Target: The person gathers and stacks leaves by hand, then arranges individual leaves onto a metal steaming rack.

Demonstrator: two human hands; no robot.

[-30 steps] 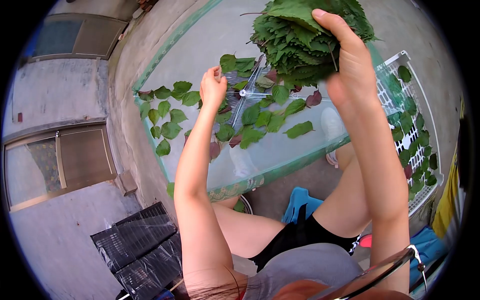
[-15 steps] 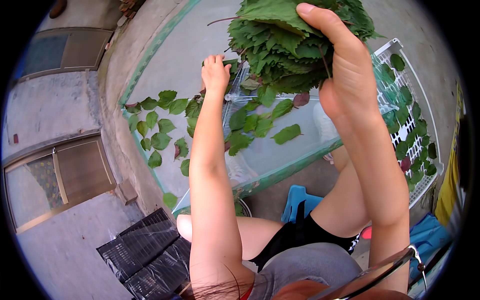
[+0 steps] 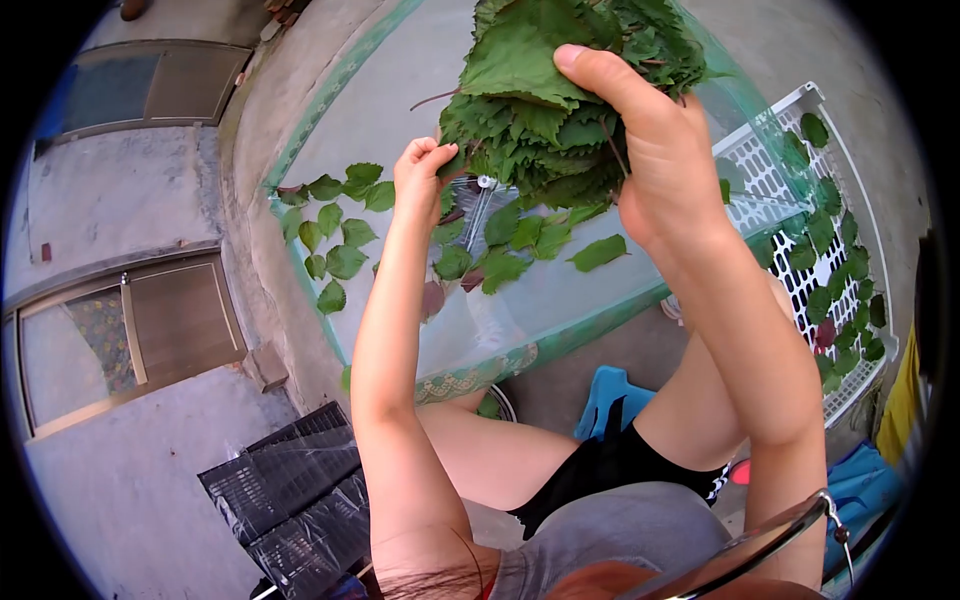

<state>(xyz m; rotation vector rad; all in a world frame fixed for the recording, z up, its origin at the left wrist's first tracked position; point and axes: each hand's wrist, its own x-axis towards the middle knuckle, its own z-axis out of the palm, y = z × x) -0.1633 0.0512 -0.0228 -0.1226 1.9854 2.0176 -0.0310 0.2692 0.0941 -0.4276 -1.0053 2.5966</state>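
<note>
My right hand [image 3: 665, 150] grips a thick stack of green perilla leaves [image 3: 560, 110], the thumb lying across the top leaf and the stems poking out sideways. Close to the left edge of that stack, the fingers of my left hand [image 3: 424, 172] are pinched on a leaf [image 3: 450, 166], mostly hidden by the fingers and the stack. Below both hands, loose perilla leaves [image 3: 502, 268] lie scattered over a sheer, green-edged mesh cover [image 3: 540, 320]. A few of these leaves show purple undersides.
A white plastic crate [image 3: 862, 385] with leaves on it stands to the right. Black plastic-wrapped crates [image 3: 290, 500] sit at lower left, near a wall with windows [image 3: 180, 320]. A blue stool [image 3: 608, 395] is between my legs, beside a round-rimmed container [image 3: 503, 403].
My left hand has come off the mesh cover toward the stack, now pinching a leaf. The stack in my right hand sits slightly further left and lower in view.
</note>
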